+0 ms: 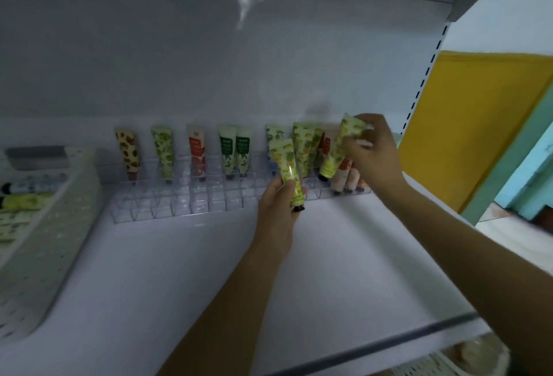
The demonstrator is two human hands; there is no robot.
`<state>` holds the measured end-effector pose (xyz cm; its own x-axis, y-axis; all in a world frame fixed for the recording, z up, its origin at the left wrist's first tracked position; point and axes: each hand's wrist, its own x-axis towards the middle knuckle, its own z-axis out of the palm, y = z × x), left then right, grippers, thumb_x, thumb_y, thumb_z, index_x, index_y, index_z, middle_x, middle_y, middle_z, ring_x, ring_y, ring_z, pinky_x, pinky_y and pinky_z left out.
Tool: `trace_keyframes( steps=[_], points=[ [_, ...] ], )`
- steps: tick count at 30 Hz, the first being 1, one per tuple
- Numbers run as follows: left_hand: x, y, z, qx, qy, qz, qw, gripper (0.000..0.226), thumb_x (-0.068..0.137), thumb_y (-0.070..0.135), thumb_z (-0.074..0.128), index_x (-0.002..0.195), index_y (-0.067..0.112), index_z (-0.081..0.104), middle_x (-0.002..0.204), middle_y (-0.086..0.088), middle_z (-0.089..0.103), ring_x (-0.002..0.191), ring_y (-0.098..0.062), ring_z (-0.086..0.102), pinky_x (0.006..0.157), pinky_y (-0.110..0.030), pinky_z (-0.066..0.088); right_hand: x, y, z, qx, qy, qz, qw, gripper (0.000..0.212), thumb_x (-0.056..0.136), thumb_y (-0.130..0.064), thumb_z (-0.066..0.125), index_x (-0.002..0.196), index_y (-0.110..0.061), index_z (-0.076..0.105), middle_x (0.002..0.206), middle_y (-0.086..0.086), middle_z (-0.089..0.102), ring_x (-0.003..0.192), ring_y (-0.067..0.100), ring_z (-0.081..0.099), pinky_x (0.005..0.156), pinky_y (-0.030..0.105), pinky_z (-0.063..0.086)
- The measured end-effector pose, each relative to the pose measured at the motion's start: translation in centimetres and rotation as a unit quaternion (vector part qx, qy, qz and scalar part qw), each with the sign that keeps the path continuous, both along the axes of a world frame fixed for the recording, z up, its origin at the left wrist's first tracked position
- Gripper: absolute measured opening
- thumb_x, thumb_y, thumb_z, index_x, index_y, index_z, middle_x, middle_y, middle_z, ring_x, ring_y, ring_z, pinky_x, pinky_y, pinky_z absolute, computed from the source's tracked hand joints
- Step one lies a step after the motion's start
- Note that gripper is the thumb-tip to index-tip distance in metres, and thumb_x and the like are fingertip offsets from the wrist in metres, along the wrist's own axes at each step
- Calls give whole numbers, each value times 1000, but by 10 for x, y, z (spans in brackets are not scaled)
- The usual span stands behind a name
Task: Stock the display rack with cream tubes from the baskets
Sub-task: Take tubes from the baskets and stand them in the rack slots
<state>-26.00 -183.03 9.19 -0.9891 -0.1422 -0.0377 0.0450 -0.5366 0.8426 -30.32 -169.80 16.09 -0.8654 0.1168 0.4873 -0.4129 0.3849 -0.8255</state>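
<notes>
Trim of dark plastic [389, 342] runs along the front edge of the white metal shelf [209, 271], and below it, at the lower right corner, shows part of a white lattice basket [434, 363]. My two bare forearms reach up across the shelf.

To my left, on the shelf, stands a pale perforated plastic basket [51, 226] with green-patterned cream tubes [24, 200] lying flat in it.

My left hand [276, 211] is curled round the lower half of a yellow-green patterned cream tube [285, 163], held nearly upright with its black cap down, just in front of the clear acrylic display rack [179, 202] with its rows of small square compartments.

My right hand [374, 157] is further in, pinching the crimped top of a second yellow-green patterned tube [341, 148]. That tube leans, black cap down, over the rack's right part. Whether the cap sits in a compartment I cannot tell.

In the rack's back row stand a cream tube with brown spots [128, 151], a green-patterned tube [163, 151], a red-and-white tube [197, 151] and two tubes with dark green labels [235, 151], all cap down. More green-patterned tubes [303, 142] and some peach-coloured tubes [344, 175] crowd the right end.

Behind it rises the white back panel [209, 61]. A yellow board [466, 121] stands off to the right.
</notes>
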Motion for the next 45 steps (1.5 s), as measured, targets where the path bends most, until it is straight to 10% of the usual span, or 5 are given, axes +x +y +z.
trace_keyframes(
  steps=[11, 21, 32, 37, 45],
  points=[
    [4, -3, 1, 9, -17, 8, 1000, 15, 97, 11, 44, 101, 16, 58, 87, 1, 61, 78, -11, 54, 69, -23, 43, -54, -13, 24, 225, -35, -58, 972, 27, 86, -15, 57, 111, -10, 49, 104, 15, 57, 82, 29, 56, 50, 22, 33],
    [4, -4, 2, 14, -12, -2, 1000, 16, 97, 13, 44, 96, 21, 58, 91, 1, 62, 82, -12, 56, 71, -23, 45, -77, -19, 17, 296, -80, -77, 949, 29, 87, -19, 56, 114, -16, 49, 113, 21, 53, 89, 37, 58, 78, 43, 54],
    [-1, -4, 1, 0, -17, -6, 1000, 17, 97, 14, 44, 108, 16, 56, 94, 3, 63, 86, -12, 57, 74, -22, 45, -80, -17, 9, 500, -77, -60, 861, 33, 95, -19, 41, 126, -14, 50, 119, 15, 58, 113, 30, 49, 97, 39, 35],
    [-5, -5, 1, -34, -13, 0, 999, 17, 97, 14, 43, 102, 20, 59, 91, 3, 63, 88, -11, 58, 77, -24, 44, -67, -19, 19, 383, 97, -54, 917, 27, 93, -20, 48, 115, -11, 61, 111, 9, 63, 107, 26, 52, 88, 28, 35],
    [-3, -4, -2, -153, 63, 27, 986, 24, 96, 12, 45, 91, 30, 60, 77, 3, 57, 69, -5, 51, 62, -17, 42, -26, -32, 23, 184, -92, 220, 954, 13, 89, -8, 57, 93, -18, 64, 84, -3, 66, 75, 13, 66, 72, 23, 54]
  ],
)
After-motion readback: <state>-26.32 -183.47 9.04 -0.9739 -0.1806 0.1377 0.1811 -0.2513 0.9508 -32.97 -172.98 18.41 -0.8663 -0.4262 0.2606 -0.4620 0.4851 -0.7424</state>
